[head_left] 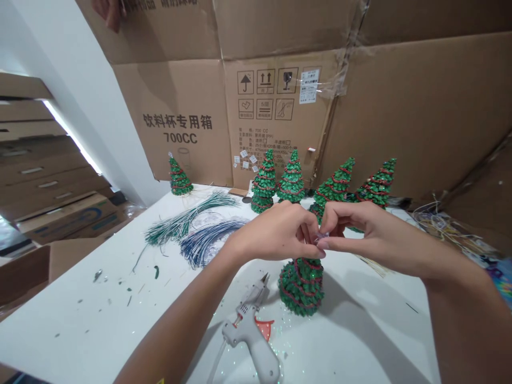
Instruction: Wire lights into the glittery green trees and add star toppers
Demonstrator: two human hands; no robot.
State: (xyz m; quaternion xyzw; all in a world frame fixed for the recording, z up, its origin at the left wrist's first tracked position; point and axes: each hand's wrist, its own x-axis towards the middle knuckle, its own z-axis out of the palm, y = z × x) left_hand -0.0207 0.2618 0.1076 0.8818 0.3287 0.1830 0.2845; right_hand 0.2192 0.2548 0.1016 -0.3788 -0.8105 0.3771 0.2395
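My left hand (284, 232) and my right hand (348, 226) meet fingertip to fingertip over the top of a small green tree (302, 288) wound with red garland. Between their pinched fingers is a small shiny purplish piece (321, 236), partly hidden by the fingers. The tree stands upright on the white table (160, 320), its tip covered by my hands. A white glue gun (252, 330) with an orange-red trigger lies on its side just left of the tree.
Behind stand several more green trees (263, 184), with one apart at the left (180, 176). Green wires (188, 218) and blue wires (210, 240) lie in bundles left of my hands. Cardboard (180, 96) walls the back; another person's hand (112, 13) shows at top left.
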